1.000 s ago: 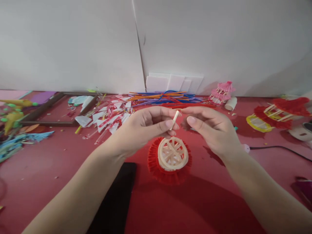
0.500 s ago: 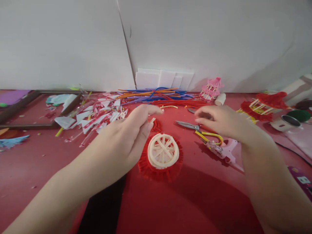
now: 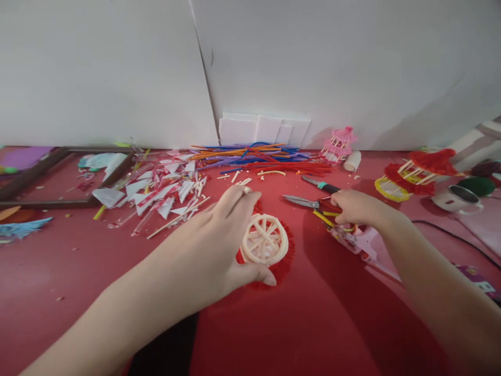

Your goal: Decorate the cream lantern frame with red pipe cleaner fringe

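Note:
My left hand (image 3: 219, 240) is over the left side of a cream wheel-shaped piece (image 3: 265, 240) with crossing spokes, which rests on a red fringed disc (image 3: 287, 263). Its thumb and fingers are spread apart around the wheel's edge. To the right, my right hand (image 3: 354, 209) is at the yellow handles of the scissors (image 3: 301, 201), its fingers curled; what they grip is partly hidden. Just below it lies a pink glue gun (image 3: 360, 243). Pliers (image 3: 323, 185) with a dark and teal handle lie behind the scissors.
Colored sticks (image 3: 254, 155) lie by the wall, with plastic and paper scraps (image 3: 164, 183) left of them. A dark frame (image 3: 43, 204) is far left. Pink (image 3: 340, 143) and red (image 3: 430, 162) fringed models, a metal mug (image 3: 457, 199) and a black cable (image 3: 457, 230) are right.
My left hand has opened its thumb around the wheel's lower edge. My right hand has moved down and right to the scissors' handles. The pliers are now more visible.

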